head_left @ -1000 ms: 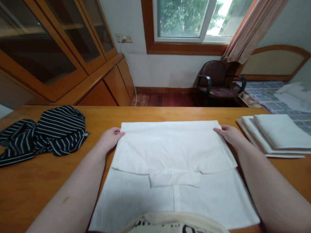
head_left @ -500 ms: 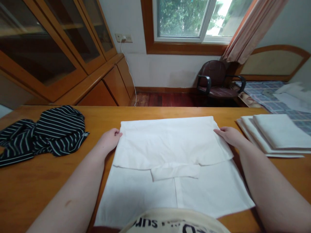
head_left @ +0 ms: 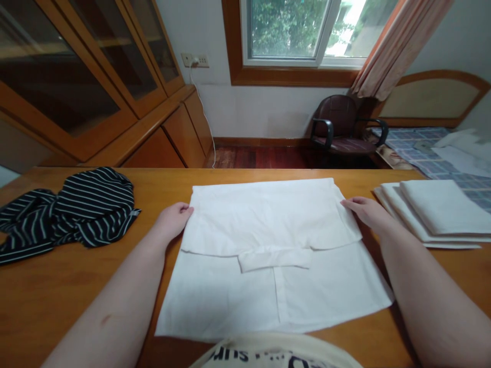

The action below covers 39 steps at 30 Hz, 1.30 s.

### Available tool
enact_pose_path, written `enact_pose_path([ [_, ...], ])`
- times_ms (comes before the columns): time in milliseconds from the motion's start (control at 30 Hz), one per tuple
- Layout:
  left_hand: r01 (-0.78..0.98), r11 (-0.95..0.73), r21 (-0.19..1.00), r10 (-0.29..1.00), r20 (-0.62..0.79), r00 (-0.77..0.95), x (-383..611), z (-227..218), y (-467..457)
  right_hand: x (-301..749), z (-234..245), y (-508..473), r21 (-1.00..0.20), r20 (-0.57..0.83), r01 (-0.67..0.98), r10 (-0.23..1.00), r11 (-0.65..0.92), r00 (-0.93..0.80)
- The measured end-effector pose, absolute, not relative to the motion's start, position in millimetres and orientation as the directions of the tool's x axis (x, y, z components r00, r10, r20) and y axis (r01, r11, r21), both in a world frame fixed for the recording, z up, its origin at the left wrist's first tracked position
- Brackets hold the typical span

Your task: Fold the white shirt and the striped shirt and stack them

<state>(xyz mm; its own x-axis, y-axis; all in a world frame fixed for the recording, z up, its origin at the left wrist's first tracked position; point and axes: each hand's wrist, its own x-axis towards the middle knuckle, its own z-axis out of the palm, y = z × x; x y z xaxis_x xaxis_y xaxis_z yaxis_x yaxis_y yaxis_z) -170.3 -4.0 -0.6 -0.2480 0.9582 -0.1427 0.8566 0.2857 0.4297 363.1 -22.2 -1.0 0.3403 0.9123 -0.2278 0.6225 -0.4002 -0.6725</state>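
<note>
A white shirt (head_left: pixel 268 220) lies on the wooden table, its top part folded over so that the collar (head_left: pixel 274 259) rests across the lower half. Below the collar a button placket runs down toward me. My left hand (head_left: pixel 174 220) pinches the shirt's left edge near the far fold, fingers closed. On the opposite side, the thumb and fingers of my right hand (head_left: pixel 364 212) are closed on the right edge. The cloth lies mostly flat, with small creases near the collar.
A crumpled black-and-white striped garment (head_left: pixel 95 204) lies at the table's left. Folded white cloths (head_left: pixel 441 209) are stacked at the right. Beyond the wooden table (head_left: pixel 161 179) are a glass-door cabinet (head_left: pixel 88 76), an office chair (head_left: pixel 341 122) and a bed (head_left: pixel 425 143).
The white shirt has slid a little away from me, toward the table's far edge. Both hands stay at its sides, nearly where they were.
</note>
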Motion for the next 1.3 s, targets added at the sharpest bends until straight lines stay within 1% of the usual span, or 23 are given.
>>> enact_pose_path([
  [100,0.835,0.275,0.478,0.952,-0.258,-0.166,-176.1,1.0,-8.9,366.0,1.3,-26.0,-0.642,-0.353,0.63,0.898,-0.436,0.262],
  [133,0.826,0.267,0.497,0.948,-0.287,-0.134,-177.7,1.1,-10.1,367.1,0.5,-26.5,-0.623,-0.367,0.65,0.896,-0.436,0.249],
  [167,0.816,0.26,0.516,0.947,-0.302,-0.111,-178.6,0.7,-10.7,367.9,-1.0,-26.2,-0.604,-0.356,0.672,0.9,-0.428,0.253],
  [233,0.803,0.256,0.538,0.949,-0.297,-0.103,-178.2,-1.4,-9.7,367.9,-4.9,-24.0,-0.575,-0.276,0.709,0.912,-0.409,0.302],
  [300,0.805,0.279,0.523,0.952,-0.258,-0.163,-175.8,-4.2,-6.8,366.5,-8.0,-21.4,-0.57,-0.209,0.72,0.918,-0.395,0.338],
  [333,0.807,0.295,0.511,0.952,-0.232,-0.201,-174.7,-5.5,-5.5,365.8,-8.4,-20.7,-0.584,-0.205,0.711,0.918,-0.393,0.339],
  [400,0.811,0.312,0.494,0.949,-0.197,-0.245,-174.4,-7.1,-4.3,364.9,-6.5,-21.5,-0.644,-0.258,0.652,0.916,-0.4,0.308],
  [433,0.812,0.304,0.498,0.951,-0.203,-0.232,-175.6,-7.2,-4.8,365.0,-4.5,-22.8,-0.675,-0.303,0.61,0.91,-0.415,0.284],
  [500,0.808,0.263,0.527,0.956,-0.257,-0.144,-180.0,-6.3,-7.6,366.3,-0.1,-26.2,-0.706,-0.41,0.529,0.881,-0.471,0.237],
  [600,0.802,0.231,0.551,0.938,-0.345,-0.033,-186.4,-2.7,-13.1,371.6,1.7,-28.9,-0.692,-0.52,0.474,0.831,-0.545,0.197],
  [633,0.806,0.235,0.543,0.933,-0.359,-0.031,-187.3,-1.3,-14.4,374.0,0.4,-28.6,-0.686,-0.527,0.482,0.829,-0.546,0.19],
  [700,0.822,0.252,0.511,0.929,-0.366,-0.057,-187.1,1.9,-15.5,378.6,-3.9,-26.6,-0.662,-0.488,0.557,0.853,-0.501,0.187],
  [767,0.854,0.26,0.45,0.927,-0.365,-0.089,-185.0,5.1,-15.4,381.6,-7.9,-24.5,-0.604,-0.415,0.665,0.886,-0.439,0.207],
  [833,0.896,0.243,0.372,0.922,-0.376,-0.094,-182.7,7.8,-15.0,382.1,-9.4,-23.9,-0.563,-0.37,0.718,0.902,-0.409,0.224],
  [967,0.947,0.2,0.252,0.918,-0.387,-0.091,-179.7,10.7,-16.3,381.1,-5.0,-26.8,-0.595,-0.432,0.677,0.883,-0.434,0.185],
  [1033,0.954,0.231,0.191,0.926,-0.344,-0.155,-177.4,12.3,-17.8,381.1,-1.0,-27.5,-0.534,-0.45,0.73,0.874,-0.427,0.182],
  [1067,0.952,0.258,0.167,0.933,-0.298,-0.201,-175.1,13.6,-18.6,380.4,1.1,-27.4,-0.47,-0.428,0.778,0.879,-0.416,0.211],
  [1100,0.948,0.28,0.153,0.942,-0.233,-0.241,-171.4,15.6,-19.2,378.3,3.3,-27.0,-0.398,-0.374,0.822,0.89,-0.408,0.26],
  [1167,0.95,0.275,0.151,0.961,-0.067,-0.267,-158.4,20.8,-19.6,367.6,7.3,-26.5,-0.291,-0.172,0.872,0.919,-0.392,0.356],
  [1200,0.961,0.234,0.149,0.971,0.006,-0.238,-148.6,23.5,-19.4,358.0,8.6,-26.8,-0.275,-0.05,0.891,0.93,-0.363,0.364],
  [1233,0.976,0.168,0.139,0.982,0.059,-0.178,-136.6,25.8,-19.2,345.3,9.1,-27.8,-0.277,0.061,0.912,0.942,-0.302,0.33],
  [1267,0.989,0.083,0.123,0.992,0.089,-0.094,-122.8,27.2,-19.0,329.9,8.6,-29.5,-0.282,0.15,0.938,0.956,-0.202,0.251],
  [1300,0.994,-0.017,0.107,0.996,0.09,0.008,-107.7,27.2,-19.0,312.6,7.1,-31.8,-0.273,0.197,0.96,0.973,-0.062,0.118],
])
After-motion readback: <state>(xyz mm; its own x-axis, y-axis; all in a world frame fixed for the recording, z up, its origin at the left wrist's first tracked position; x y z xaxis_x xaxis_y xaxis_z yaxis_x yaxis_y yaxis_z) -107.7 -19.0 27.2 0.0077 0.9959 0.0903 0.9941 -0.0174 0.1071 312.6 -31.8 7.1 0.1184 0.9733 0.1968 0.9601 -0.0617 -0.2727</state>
